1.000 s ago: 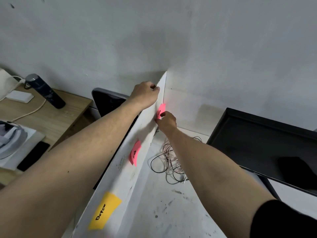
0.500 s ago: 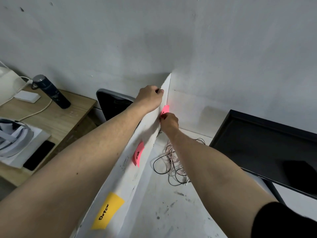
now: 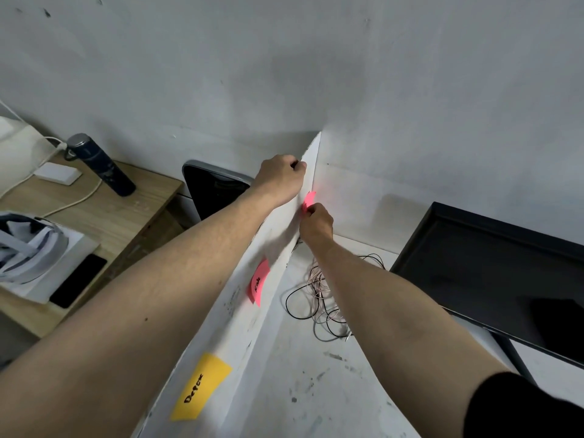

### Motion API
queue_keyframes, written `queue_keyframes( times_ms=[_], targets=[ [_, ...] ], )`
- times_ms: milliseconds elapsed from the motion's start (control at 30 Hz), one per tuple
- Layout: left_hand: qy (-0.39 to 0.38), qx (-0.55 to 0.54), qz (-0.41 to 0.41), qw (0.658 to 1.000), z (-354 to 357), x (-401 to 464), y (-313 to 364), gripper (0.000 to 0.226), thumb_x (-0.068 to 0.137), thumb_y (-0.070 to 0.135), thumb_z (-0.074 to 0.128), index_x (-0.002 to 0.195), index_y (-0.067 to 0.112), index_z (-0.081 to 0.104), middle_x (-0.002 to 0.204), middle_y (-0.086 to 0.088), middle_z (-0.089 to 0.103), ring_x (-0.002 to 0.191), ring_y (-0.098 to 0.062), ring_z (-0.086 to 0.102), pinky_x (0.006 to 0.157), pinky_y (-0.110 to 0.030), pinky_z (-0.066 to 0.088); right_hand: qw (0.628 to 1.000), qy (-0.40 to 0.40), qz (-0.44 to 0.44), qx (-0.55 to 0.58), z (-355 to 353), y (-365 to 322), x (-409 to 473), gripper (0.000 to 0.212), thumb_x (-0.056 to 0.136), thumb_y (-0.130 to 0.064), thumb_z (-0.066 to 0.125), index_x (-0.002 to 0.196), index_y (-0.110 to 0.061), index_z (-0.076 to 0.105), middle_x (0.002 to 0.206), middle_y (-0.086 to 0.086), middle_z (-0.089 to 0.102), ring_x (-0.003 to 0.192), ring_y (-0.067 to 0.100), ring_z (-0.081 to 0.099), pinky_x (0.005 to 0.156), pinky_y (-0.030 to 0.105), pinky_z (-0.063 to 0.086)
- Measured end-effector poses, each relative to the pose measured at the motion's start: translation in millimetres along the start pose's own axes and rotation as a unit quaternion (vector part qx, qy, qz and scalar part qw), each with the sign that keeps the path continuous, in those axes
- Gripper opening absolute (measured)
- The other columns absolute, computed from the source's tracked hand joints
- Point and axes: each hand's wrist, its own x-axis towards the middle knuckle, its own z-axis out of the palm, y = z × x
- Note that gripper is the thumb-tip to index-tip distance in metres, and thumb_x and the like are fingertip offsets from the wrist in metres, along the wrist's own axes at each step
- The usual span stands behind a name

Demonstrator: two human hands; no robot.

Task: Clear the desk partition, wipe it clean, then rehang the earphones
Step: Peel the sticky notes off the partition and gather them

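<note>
The left hand [image 3: 279,177] grips the white partition [image 3: 240,314] top edge; the right hand [image 3: 317,220] fingers pinch the far pink sticky note [image 3: 308,199].

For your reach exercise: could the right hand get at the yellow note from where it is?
Probably yes. The right hand pinches the far pink note; the yellow note sits nearer on the partition, with nothing covering it.
</note>
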Motion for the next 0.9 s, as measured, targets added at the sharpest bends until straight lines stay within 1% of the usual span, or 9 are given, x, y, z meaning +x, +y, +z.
queue_keyframes(
  times_ms=[67, 167, 233, 333, 467, 567, 667, 800, 900],
  targets=[
    [0.000, 0.006, 0.001, 1.000, 0.2, 1.0, -0.2, 0.037, 0.096, 0.035, 0.043, 0.072, 0.008, 0.053, 0.067, -0.003, 0.053, 0.060, -0.022, 0.044, 0.052, -0.029, 0.034, 0.998, 0.044, 0.017, 0.036, -4.4, 2.2, -0.1, 0.034, 0.101, -0.044, 0.041, 0.105, -0.014, 0.055, 0.098, 0.004, 0.060, 0.087, 0.026, 0.055, 0.076, 0.031, 0.041],
    [-0.003, 0.007, 0.003, 1.000, 0.2, 0.9, -0.8, 0.036, 0.096, 0.035, 0.043, 0.075, 0.008, 0.053, 0.068, -0.003, 0.054, 0.060, -0.022, 0.045, 0.051, -0.029, 0.034, 0.991, 0.103, 0.019, 0.086, -13.6, 7.3, -0.9, 0.015, 0.101, -0.025, 0.038, 0.104, -0.015, 0.050, 0.097, 0.003, 0.057, 0.091, 0.028, 0.057, 0.077, 0.031, 0.041],
    [-0.004, 0.010, 0.002, 1.000, -0.6, 0.0, -0.8, 0.036, 0.096, 0.035, 0.042, 0.070, 0.010, 0.048, 0.065, -0.002, 0.050, 0.059, -0.022, 0.043, 0.049, -0.029, 0.032, 0.990, 0.099, 0.009, 0.105, -21.7, 9.5, -3.2, 0.018, 0.100, -0.016, 0.036, 0.110, -0.014, 0.051, 0.101, 0.005, 0.058, 0.091, 0.026, 0.057, 0.075, 0.027, 0.045],
    [-0.015, 0.015, -0.005, 1.000, -5.1, -4.3, 1.8, 0.037, 0.096, 0.037, 0.042, 0.073, 0.010, 0.051, 0.067, -0.001, 0.053, 0.062, -0.022, 0.047, 0.050, -0.028, 0.034, 0.993, 0.076, -0.007, 0.086, -36.7, 13.2, -13.3, 0.021, 0.098, -0.012, 0.038, 0.107, -0.011, 0.057, 0.095, 0.003, 0.058, 0.087, 0.023, 0.058, 0.069, 0.019, 0.043],
    [-0.028, 0.015, -0.011, 0.999, -12.1, -14.3, 4.8, 0.043, 0.095, 0.043, 0.043, 0.095, 0.005, 0.063, 0.085, -0.006, 0.062, 0.074, -0.024, 0.055, 0.061, -0.030, 0.043, 0.998, 0.028, -0.021, 0.044, -46.3, 20.9, -28.5, 0.027, 0.093, -0.013, 0.040, 0.101, -0.014, 0.066, 0.098, 0.006, 0.067, 0.090, 0.026, 0.058, 0.075, 0.028, 0.044],
    [-0.023, 0.027, -0.014, 0.999, -15.8, -23.3, 5.1, 0.041, 0.097, 0.045, 0.041, 0.097, 0.010, 0.062, 0.092, -0.004, 0.062, 0.080, -0.023, 0.055, 0.061, -0.030, 0.039, 0.996, -0.030, -0.038, 0.071, -45.9, 22.9, -48.0, 0.022, 0.093, -0.014, 0.042, 0.093, -0.020, 0.063, 0.087, 0.004, 0.063, 0.085, 0.027, 0.059, 0.071, 0.030, 0.047],
    [-0.014, 0.029, -0.016, 0.999, -21.2, -34.5, 4.6, 0.038, 0.097, 0.046, 0.038, 0.091, 0.013, 0.057, 0.093, -0.003, 0.060, 0.081, -0.023, 0.053, 0.062, -0.029, 0.035, 0.990, -0.085, -0.066, 0.095, -47.6, 29.9, -74.2, 0.015, 0.095, -0.025, 0.055, 0.101, -0.018, 0.066, 0.086, 0.003, 0.064, 0.074, 0.021, 0.059, 0.065, 0.026, 0.046],
    [-0.023, 0.036, -0.028, 0.999, -25.9, -51.7, 2.9, 0.044, 0.097, 0.048, 0.037, 0.099, 0.010, 0.058, 0.097, -0.005, 0.059, 0.078, -0.022, 0.053, 0.056, -0.029, 0.034, 0.975, -0.170, -0.122, 0.070, -49.8, 43.0, -104.1, 0.025, 0.089, -0.014, 0.065, 0.114, -0.015, 0.064, 0.072, 0.001, 0.058, 0.052, 0.007, 0.051, 0.052, 0.015, 0.042],
    [-0.028, 0.044, -0.032, 0.998, -26.9, -63.6, -0.2, 0.046, 0.096, 0.050, 0.037, 0.101, 0.009, 0.058, 0.096, -0.005, 0.059, 0.073, -0.018, 0.053, 0.055, -0.029, 0.034, 0.969, -0.167, -0.182, 0.026, -42.4, 44.9, -118.0, 0.036, 0.083, -0.019, 0.072, 0.117, -0.022, 0.063, 0.078, 0.003, 0.060, 0.066, 0.010, 0.056, 0.060, 0.016, 0.044]
  ],
)
